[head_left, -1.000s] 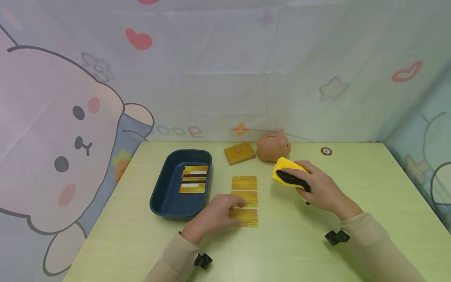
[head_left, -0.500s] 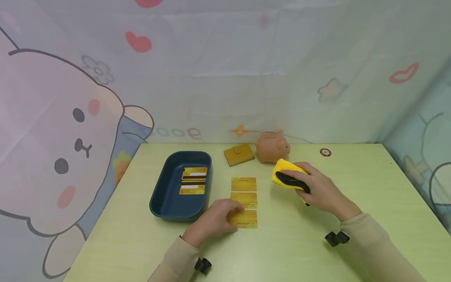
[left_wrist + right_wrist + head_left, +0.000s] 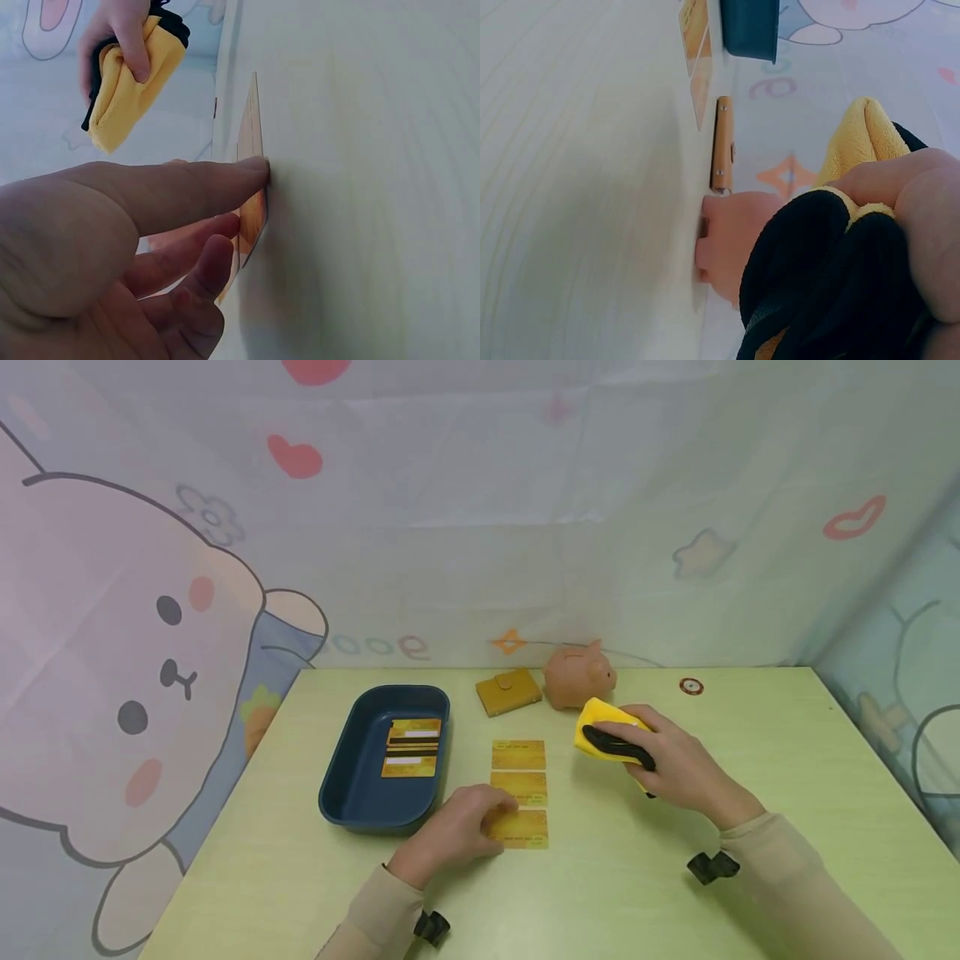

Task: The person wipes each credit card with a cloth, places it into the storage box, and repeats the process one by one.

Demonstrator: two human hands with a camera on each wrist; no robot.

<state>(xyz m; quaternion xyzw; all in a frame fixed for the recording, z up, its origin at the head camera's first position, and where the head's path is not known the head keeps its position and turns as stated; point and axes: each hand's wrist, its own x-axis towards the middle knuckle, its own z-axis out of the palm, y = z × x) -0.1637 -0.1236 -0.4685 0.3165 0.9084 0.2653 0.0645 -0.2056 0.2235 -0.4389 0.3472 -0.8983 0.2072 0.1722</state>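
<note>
My left hand is at the left end of the nearest gold card, thumb at its near edge and index finger at its far edge, pinching it on the table. The thumb tip meets the card in the left wrist view; the other fingers are curled. Two more gold cards, a middle one and a far one, lie in line behind it. Above the table to the right, my right hand grips a folded yellow cloth with black edging. Its folds fill much of the right wrist view.
Left of the cards stands a dark blue tray with gold cards lying stripe side up inside. Toward the back are a mustard wallet, a pink piggy bank and a small round red-and-white disc. A printed curtain hangs behind the table.
My left hand has lowered from over the middle and nearest cards onto the nearest one's left end. The right hand keeps the cloth raised in nearly the same spot.
</note>
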